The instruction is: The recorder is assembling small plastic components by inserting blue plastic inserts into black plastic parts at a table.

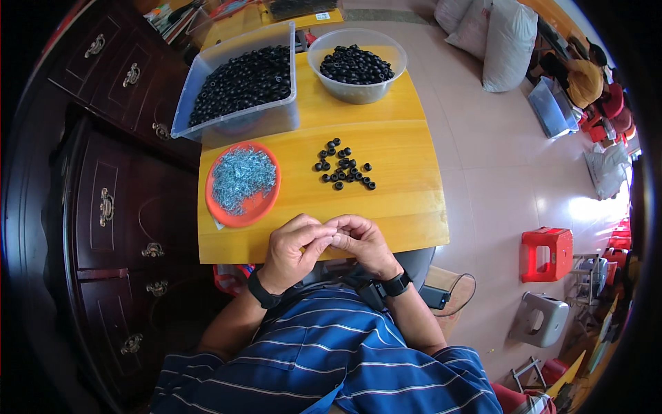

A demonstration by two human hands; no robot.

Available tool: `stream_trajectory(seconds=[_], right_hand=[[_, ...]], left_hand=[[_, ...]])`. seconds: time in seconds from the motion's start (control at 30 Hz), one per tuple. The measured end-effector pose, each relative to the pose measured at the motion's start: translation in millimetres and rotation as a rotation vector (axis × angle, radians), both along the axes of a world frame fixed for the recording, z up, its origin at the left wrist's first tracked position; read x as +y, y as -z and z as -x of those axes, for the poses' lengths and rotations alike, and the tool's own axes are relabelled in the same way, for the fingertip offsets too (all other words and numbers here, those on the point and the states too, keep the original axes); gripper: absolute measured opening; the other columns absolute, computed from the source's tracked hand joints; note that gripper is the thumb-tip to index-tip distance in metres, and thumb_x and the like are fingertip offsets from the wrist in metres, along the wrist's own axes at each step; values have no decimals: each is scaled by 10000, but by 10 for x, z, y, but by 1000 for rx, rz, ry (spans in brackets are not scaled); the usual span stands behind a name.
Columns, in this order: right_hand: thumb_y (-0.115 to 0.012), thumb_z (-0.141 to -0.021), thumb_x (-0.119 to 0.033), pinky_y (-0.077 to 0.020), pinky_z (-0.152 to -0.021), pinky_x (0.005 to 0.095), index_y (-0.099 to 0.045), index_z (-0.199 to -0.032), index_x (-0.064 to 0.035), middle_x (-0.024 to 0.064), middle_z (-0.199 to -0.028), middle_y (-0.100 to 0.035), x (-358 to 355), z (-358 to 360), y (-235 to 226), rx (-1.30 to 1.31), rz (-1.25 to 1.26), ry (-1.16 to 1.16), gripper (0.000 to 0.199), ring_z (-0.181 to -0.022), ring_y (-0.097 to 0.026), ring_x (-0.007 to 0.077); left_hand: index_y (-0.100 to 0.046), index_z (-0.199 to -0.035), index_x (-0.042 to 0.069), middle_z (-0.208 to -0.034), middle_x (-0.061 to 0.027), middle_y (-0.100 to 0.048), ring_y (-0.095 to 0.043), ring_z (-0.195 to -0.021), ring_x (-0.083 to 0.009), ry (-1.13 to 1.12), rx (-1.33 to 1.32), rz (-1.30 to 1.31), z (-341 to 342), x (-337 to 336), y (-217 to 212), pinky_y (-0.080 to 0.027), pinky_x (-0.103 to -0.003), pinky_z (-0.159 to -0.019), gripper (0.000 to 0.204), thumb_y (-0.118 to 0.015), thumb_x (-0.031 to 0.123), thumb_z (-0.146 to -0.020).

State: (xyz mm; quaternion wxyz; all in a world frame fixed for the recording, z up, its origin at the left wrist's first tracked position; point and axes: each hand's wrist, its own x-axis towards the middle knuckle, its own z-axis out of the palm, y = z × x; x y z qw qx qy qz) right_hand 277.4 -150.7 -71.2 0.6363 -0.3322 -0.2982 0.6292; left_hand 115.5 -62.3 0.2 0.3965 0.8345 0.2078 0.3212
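Observation:
Near the front edge of the yellow table (407, 207), my left hand (293, 250) and my right hand (364, 245) meet with fingertips pinched together. What they hold between them is too small and covered to name. Beyond them lies a loose group of small black round pieces (345, 165), some showing a hole. To the left of that group is an orange-red plate (261, 207) heaped with small shiny metal pieces (241, 176). A clear plastic bin (269, 121) and a clear round bowl (355, 92) stand at the back, both filled with more black pieces.
Dark wooden drawers (110, 200) line the left side. On the floor at right stand a red stool (548, 254) and a grey stool (540, 319). Pale sacks (509, 45) and a blue bin (552, 107) are farther off, with another person (585, 81) nearby.

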Motion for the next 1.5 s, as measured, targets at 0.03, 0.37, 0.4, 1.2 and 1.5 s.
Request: stream_trajectory(seconds=[0.03, 0.37, 0.4, 1.2, 1.5], right_hand=[[-679, -974, -63, -536, -914, 257, -659, -1221, -15, 24, -1084, -703, 4, -23, 10, 13, 8, -1, 252, -1013, -650, 92], [-672, -982, -88, -524, -868, 242, -673, -1195, -31, 20, -1077, -708, -66, -241, 121, 183, 9, -162, 220, -922, -631, 78], [-672, -982, -88, -524, -868, 242, -673, -1195, -31, 20, -1077, -708, -64, -263, 126, 179, 6, -166, 220, -922, -631, 78], [-581, -1054, -205, -510, -829, 275, -555, -1178, -72, -24, -929, -576, -3, -227, 189, 194, -15, -101, 184, -755, -534, 85], [-608, -1025, -162, -535, -855, 359, -556, -1169, -107, 65, -1010, -624, -33, -229, 225, 266, -23, -40, 163, -776, -591, 123]], left_hand=[[-729, -1005, 1, -847, -109, -658, -648, -721, -219, 4, 3, -33, -35, 6, 0, -512, -307, -632, 161, -732, -36, -848], [-679, -1030, 2, -747, 43, -625, -588, -666, -15, 170, 156, 603, -211, 260, -33, -477, -189, -611, 159, -757, 70, -908], [-680, -1020, -2, -749, 54, -633, -593, -672, -10, 164, 170, 600, -282, 298, -134, -490, -176, -634, 143, -736, 97, -934], [-702, -816, 78, -832, -105, -675, -677, -807, -324, -9, 641, -451, -1066, 1157, 424, -537, -473, -705, 124, -708, 202, -813], [-607, -836, 21, -713, -73, -607, -599, -578, -183, -83, 161, -136, -565, 799, 24, -465, -313, -550, 102, -680, -4, -769]])
